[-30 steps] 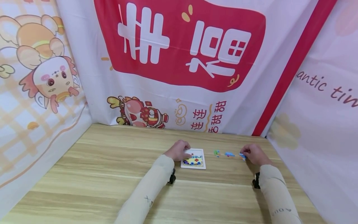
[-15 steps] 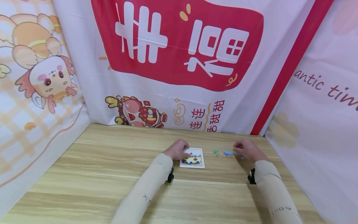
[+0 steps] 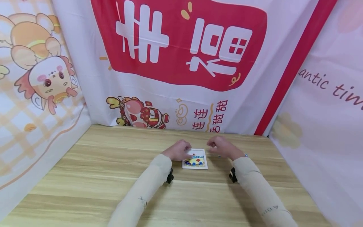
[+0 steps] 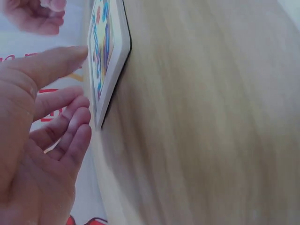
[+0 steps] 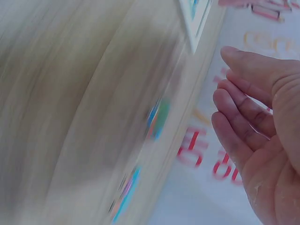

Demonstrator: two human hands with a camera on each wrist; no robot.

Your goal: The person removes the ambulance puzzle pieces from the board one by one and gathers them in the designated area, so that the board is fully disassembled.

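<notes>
A white square puzzle board point(image 3: 195, 168) with a yellow ambulance picture point(image 3: 198, 160) lies flat on the table. My left hand point(image 3: 178, 150) is at its left side, and the thumb point(image 4: 70, 61) reaches the board's edge in the left wrist view. The other fingers are loosely bent beside the board. My right hand point(image 3: 222, 146) hovers right of the board, its fingers loosely curved, with nothing visible between thumb and fingers in the right wrist view. Below it lie a green-and-blue puzzle piece point(image 5: 159, 117) and a blue-and-pink puzzle piece point(image 5: 126, 194), both blurred.
Another small blue piece point(image 3: 245, 155) shows just past my right wrist. The wooden table point(image 3: 198, 201) meets a hanging printed cloth point(image 3: 170, 94) at its far edge. More printed cloths stand on the left and right sides.
My right hand has moved left, from the rightmost piece over the others toward the board. My left hand stays at the board's left edge.
</notes>
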